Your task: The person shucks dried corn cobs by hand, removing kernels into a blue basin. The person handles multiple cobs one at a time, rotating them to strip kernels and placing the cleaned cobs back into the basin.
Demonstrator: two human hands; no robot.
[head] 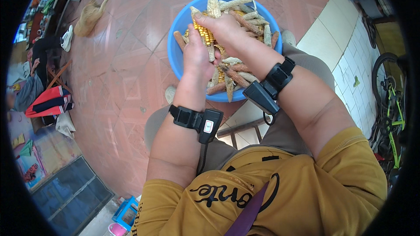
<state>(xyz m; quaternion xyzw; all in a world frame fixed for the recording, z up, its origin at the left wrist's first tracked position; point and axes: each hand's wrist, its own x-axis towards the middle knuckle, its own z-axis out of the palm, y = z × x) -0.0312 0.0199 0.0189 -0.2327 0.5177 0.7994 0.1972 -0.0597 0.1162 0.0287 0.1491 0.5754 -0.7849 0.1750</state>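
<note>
A partly shelled ear of corn (205, 36), with rows of yellow kernels, is held above a blue plastic basin (171, 49). My left hand (198, 50) grips the ear from its lower left side, fingers curled round the lower end. My right hand (224, 29) lies on its upper right, the thumb near the kernels; a pale corncob (213, 6) sticks up beside this hand, and whether it is held I cannot tell. Several bare cobs, pale and reddish (238, 78), fill the basin, with yellow kernels between them. My wrists bear black strapped devices.
The basin stands between my feet on red floor tiles. A tan dog (90, 16) lies at the upper left. Another person's leg and shoe (66, 38) show at the left, above a red and navy garment (51, 103). A bicycle (390, 118) stands at the right.
</note>
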